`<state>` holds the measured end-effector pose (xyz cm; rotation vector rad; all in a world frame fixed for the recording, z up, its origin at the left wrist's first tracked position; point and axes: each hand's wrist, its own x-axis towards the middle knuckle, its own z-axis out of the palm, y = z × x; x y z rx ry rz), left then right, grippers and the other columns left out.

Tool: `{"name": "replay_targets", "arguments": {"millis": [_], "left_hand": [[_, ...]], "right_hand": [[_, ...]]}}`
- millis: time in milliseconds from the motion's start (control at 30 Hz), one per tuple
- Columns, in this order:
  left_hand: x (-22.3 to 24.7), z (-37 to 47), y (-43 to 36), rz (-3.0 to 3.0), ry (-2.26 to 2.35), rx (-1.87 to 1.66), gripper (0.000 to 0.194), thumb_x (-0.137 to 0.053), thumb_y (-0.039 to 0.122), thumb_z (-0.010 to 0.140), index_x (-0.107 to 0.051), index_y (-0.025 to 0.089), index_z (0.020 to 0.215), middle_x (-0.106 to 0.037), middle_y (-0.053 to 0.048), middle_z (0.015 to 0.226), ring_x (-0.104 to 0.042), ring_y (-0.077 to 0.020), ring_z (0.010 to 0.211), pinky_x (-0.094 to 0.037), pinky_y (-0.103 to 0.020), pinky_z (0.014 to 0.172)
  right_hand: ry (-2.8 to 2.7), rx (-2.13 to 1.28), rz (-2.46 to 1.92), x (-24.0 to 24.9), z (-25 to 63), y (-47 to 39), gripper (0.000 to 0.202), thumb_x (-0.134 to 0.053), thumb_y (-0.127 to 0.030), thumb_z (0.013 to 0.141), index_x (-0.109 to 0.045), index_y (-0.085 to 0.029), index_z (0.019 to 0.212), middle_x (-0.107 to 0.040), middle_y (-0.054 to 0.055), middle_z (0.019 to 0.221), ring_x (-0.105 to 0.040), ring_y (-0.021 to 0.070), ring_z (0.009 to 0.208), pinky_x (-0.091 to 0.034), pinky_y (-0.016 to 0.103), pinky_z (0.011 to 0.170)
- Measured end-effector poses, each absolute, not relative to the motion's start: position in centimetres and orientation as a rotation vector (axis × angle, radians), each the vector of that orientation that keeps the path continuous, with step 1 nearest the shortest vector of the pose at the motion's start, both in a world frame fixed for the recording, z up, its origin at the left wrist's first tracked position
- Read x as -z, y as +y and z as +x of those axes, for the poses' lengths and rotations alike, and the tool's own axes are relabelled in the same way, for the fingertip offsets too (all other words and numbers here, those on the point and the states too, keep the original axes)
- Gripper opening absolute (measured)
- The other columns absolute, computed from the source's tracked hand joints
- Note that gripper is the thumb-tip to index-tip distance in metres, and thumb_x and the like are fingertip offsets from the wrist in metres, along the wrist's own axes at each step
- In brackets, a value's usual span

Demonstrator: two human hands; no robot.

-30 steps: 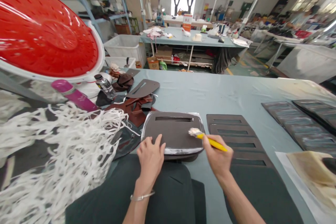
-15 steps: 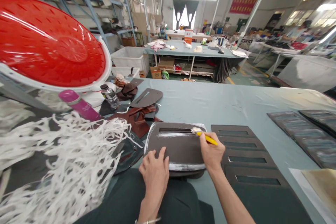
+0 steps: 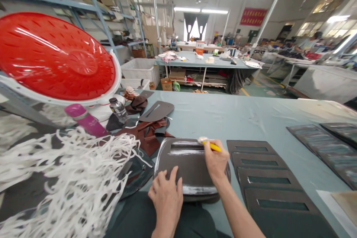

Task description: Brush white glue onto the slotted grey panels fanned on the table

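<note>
My right hand [image 3: 217, 160] is closed around a yellow-handled brush [image 3: 212, 145]. Its whitish bristles touch the top edge of a dark grey slotted panel [image 3: 186, 167]. White streaks of a wet-looking coating run along the panel's left edge, lower edge and both sides of its long slot. Spread on the panel's lower left is my left hand [image 3: 167, 195], fingers apart, pressing on the surface. More of the same dark material shows beneath the panel's lower edge. Right of it, several slotted dark panels [image 3: 267, 171] lie overlapped in a row.
White strips [image 3: 83, 171] are heaped at left, near a pink bottle [image 3: 85, 121] and a clear bottle [image 3: 118, 109]. A big red plastic basin [image 3: 61, 59] leans behind them. Brown leather scraps [image 3: 150, 135] lie beyond the panel. Streaked panels [image 3: 323, 148] rest at far right.
The brush in my right hand has moved left along the panel's top edge, and a white streak now shows above the slot. My left hand stays on the panel. The view has tilted up slightly.
</note>
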<state>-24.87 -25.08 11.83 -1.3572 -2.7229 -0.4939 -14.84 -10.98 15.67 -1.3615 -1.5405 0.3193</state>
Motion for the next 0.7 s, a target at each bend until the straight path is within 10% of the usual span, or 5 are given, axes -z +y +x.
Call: {"name": "replay_targets", "arguments": {"millis": [200,433,700], "left_hand": [[-12.2,-24.7,-25.4,-1.377,-2.667,0.423,0.036,-0.045,0.036,0.086,-0.058,0.032,0.119,-0.051,-0.010,0.112,-0.047,-0.0260,0.097,-0.036,-0.041,0.079],[-13.7,-23.7,-24.2,-1.412,-2.703,0.464,0.030,-0.044,0.028,0.084,-0.060,0.025,0.110,-0.054,-0.011,0.105,-0.049,-0.0277,0.093,-0.037,-0.043,0.078],[-13.8,-15.2,-14.9,-1.891,-2.763,1.403,0.024,-0.042,0.025,0.085,-0.053,0.015,0.104,-0.057,-0.011,0.103,-0.059,-0.0160,0.082,-0.045,-0.033,0.081]], "right_hand": [[-1.787,-0.676,-1.162,-15.1,-23.0,-10.2,0.016,-0.054,-0.032,0.079,-0.066,-0.023,0.075,-0.066,-0.001,0.062,-0.059,0.0139,0.056,-0.042,0.021,0.059],[-1.414,-0.314,-1.505,-14.6,-6.0,-8.0,0.028,-0.047,-0.040,0.082,-0.067,-0.020,0.079,-0.066,0.002,0.062,-0.059,0.0162,0.055,-0.043,0.023,0.056],[-1.583,-0.574,-1.407,-13.3,-3.1,-13.0,0.031,-0.040,-0.037,0.092,-0.063,-0.024,0.109,-0.070,0.005,0.090,-0.065,0.0179,0.071,-0.048,0.026,0.065]]}}
